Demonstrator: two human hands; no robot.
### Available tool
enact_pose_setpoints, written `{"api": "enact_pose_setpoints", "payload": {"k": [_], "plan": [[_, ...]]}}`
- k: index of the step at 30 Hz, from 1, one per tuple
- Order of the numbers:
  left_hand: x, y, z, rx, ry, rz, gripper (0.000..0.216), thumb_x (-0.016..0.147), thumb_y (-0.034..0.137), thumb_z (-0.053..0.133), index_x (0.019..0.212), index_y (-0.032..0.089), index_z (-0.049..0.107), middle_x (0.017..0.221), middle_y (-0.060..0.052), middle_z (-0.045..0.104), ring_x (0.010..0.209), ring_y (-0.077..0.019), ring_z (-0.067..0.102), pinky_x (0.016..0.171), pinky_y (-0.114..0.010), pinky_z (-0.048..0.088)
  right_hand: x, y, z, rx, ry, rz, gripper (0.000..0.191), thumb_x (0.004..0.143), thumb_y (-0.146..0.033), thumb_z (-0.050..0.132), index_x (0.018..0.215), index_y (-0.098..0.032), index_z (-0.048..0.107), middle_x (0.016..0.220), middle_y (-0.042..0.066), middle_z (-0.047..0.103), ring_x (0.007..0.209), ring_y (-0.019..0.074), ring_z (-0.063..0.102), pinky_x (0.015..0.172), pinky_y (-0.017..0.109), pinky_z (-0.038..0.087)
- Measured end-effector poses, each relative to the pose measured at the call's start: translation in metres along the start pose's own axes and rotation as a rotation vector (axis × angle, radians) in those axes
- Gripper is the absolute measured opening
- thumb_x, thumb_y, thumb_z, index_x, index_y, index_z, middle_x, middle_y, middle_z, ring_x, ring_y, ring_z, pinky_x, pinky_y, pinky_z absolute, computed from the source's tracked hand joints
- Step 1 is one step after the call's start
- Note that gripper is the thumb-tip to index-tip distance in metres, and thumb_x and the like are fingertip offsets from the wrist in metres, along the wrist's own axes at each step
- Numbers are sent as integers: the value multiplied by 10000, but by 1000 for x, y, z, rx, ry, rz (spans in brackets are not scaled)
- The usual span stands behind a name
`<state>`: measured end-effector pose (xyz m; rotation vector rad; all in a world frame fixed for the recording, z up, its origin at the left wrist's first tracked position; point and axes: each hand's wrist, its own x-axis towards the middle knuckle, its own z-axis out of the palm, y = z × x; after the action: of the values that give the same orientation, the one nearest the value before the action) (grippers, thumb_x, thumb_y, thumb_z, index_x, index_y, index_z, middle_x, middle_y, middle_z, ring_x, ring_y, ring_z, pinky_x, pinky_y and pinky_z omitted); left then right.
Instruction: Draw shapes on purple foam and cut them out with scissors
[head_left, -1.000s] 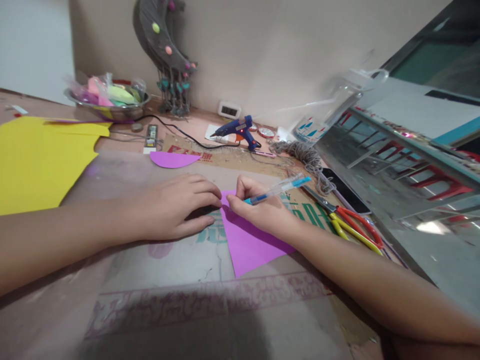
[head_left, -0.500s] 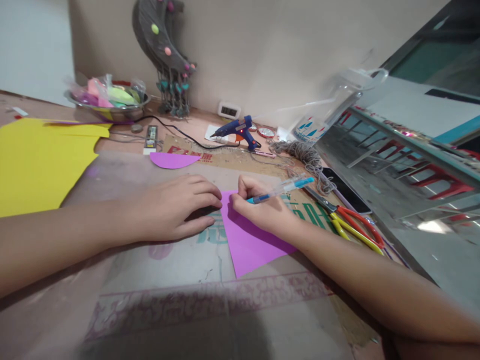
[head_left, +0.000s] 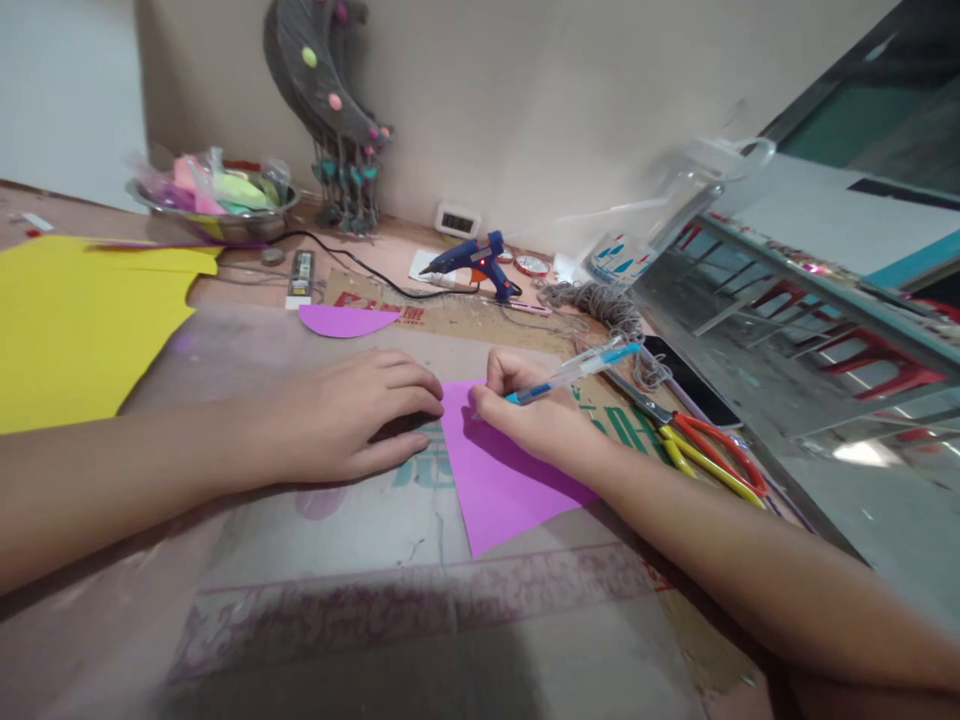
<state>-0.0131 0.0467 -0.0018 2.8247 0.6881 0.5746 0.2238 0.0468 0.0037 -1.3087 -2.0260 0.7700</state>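
Observation:
A piece of purple paper (head_left: 499, 490) lies flat on the covered table, one corner pointing toward me. My right hand (head_left: 536, 410) rests over its upper part, fingers closed round a clear and blue pen (head_left: 574, 372); the pen's tip is hidden behind the fingers. My left hand (head_left: 367, 415) lies palm down, fingers stretched out, with the fingertips at the paper's left edge. Beyond the left hand is a purple half-round paper piece (head_left: 349, 320).
Yellow sheets (head_left: 82, 330) lie at the left. Behind are a metal bowl (head_left: 217, 220) of colourful packets and a blue glue gun (head_left: 472, 258). At the right are grey yarn (head_left: 600, 308), red-and-yellow-handled scissors (head_left: 712, 455), a phone (head_left: 694, 380) and a clear plastic jug (head_left: 652, 230).
My right hand has shifted slightly to the right across the purple paper, with the pen in it. My left hand has stayed in place.

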Motion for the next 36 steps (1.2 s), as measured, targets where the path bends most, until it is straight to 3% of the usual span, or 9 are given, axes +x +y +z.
{"api": "enact_pose_setpoints", "payload": {"k": [8, 21, 36], "plan": [[2, 1, -1, 19, -15, 12, 302, 991, 313, 485, 1122, 134, 690, 1149, -138, 708, 1067, -269, 644, 972, -448, 496, -1, 5, 4, 73, -64, -37, 292, 831, -287, 588, 653, -240, 362, 570, -86, 368, 522, 105, 342, 502, 260, 267], [-1, -1, 1, 24, -21, 5, 302, 993, 330, 494, 1147, 151, 682, 1180, -126, 694, 1094, -264, 627, 987, -449, 488, 1, 1, 2, 14, -10, -124, 263, 801, -182, 532, 640, -239, 333, 584, -75, 354, 544, 109, 338, 541, 266, 274], [0, 0, 0, 3, -22, -11, 282, 977, 318, 518, 1138, 159, 688, 1179, -123, 700, 1094, -264, 637, 987, -434, 488, -1, -3, -2, 48, -89, -63, 265, 774, -182, 549, 622, -236, 339, 564, -78, 341, 547, 110, 327, 542, 267, 264]]}}
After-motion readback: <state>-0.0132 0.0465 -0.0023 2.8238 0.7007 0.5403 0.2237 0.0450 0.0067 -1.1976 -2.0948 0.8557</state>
